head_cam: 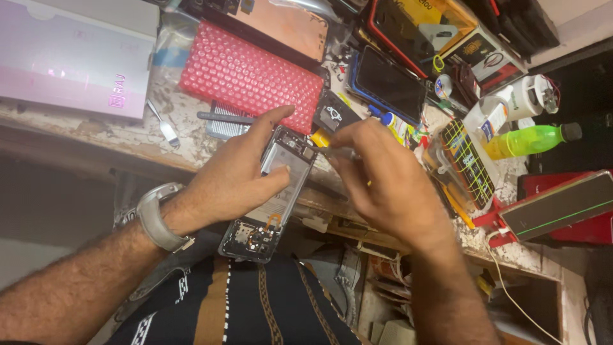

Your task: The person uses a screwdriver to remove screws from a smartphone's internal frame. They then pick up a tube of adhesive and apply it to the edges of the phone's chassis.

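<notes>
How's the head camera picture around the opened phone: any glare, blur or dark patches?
Head view: warm, dim light; right hand slightly motion-blurred, hiding most of its thin tool; opened phone readable, mild sheen on its middle; under the bench edge falls into shadow.

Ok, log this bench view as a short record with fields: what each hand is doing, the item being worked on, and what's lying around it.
left hand: the left hand grips the opened smartphone with its back cover removed, tilted over the bench edge
right hand: the right hand pinches a thin metal tool at the phone's top end
behind: red bubble-wrap pouch, blue-cased phone lying face up
right side: green plastic bottle lying on its side
surface: worn, cluttered workbench
</notes>
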